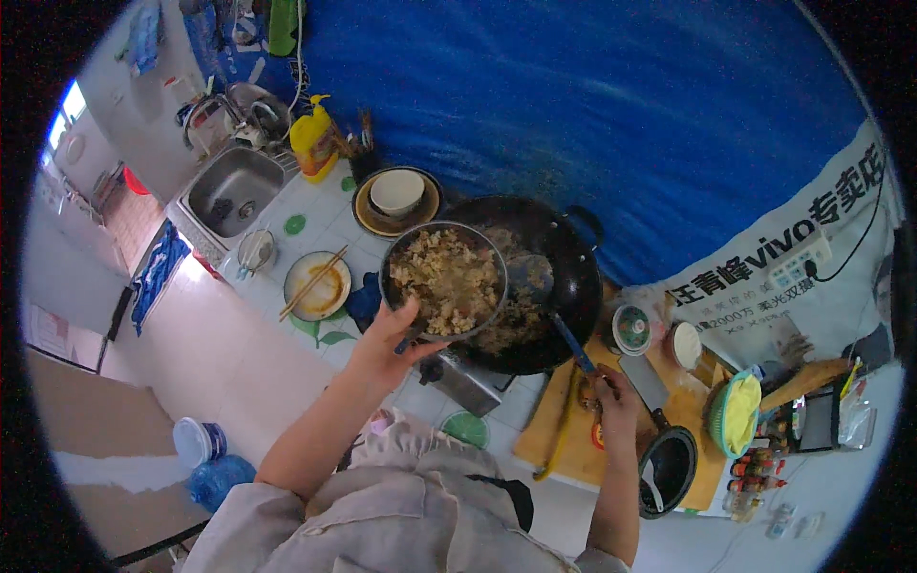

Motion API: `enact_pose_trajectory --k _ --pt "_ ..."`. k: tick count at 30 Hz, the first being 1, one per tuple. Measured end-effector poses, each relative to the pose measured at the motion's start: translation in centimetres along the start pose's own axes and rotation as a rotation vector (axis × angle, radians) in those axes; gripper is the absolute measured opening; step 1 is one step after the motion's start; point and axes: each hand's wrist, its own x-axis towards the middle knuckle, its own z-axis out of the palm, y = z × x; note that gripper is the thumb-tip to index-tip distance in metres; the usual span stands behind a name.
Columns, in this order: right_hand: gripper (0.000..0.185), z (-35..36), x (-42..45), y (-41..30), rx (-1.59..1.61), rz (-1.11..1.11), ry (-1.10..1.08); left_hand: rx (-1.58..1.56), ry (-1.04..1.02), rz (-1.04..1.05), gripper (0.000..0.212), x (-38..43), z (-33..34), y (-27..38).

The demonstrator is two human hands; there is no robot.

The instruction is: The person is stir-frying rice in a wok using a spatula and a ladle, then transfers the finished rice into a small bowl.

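Note:
My left hand (390, 347) grips the lower left edge of a round bowl (504, 286), thumb over the rim. Crumbly, browned cooked food (448, 276) fills the bowl, which overlaps the left part of a black wok (579, 276). In my right hand (616, 392) is the blue handle of a metal spatula (571, 344); its blade lies in the wok among more of the same food (509, 326). A metal gas stove (469, 379) shows below the wok. The bowl hides part of the wok's left side.
Left of the bowl, chopsticks (313, 283) rest across a sauce-stained plate (337, 301). Stacked bowls (397, 192), a yellow pump bottle (313, 143) and a sink (236, 188) lie beyond. To the right, a cutting board (544, 422) bears a cleaver (645, 379) and a black pan (671, 469).

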Motion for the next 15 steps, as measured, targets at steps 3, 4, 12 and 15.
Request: enact_pose_trajectory --k 3,4,12,15 --pt "0.025 0.3 -0.9 -1.4 -0.422 -0.09 0.079 0.053 -0.011 0.01 0.051 -0.8 0.6 0.0" --pt "0.026 0.3 -1.0 -1.6 -0.828 -0.36 0.16 0.093 -0.024 0.019 0.049 -1.0 0.9 -0.1" --pt "0.032 12.7 -6.6 -15.1 -0.471 -1.131 -0.097 0.016 -0.135 -0.015 0.062 -0.1 0.9 -1.7" --pt "0.03 14.9 -6.2 -15.9 -0.549 -1.235 -0.175 -0.015 -0.185 0.021 0.06 -0.3 1.3 -1.9"
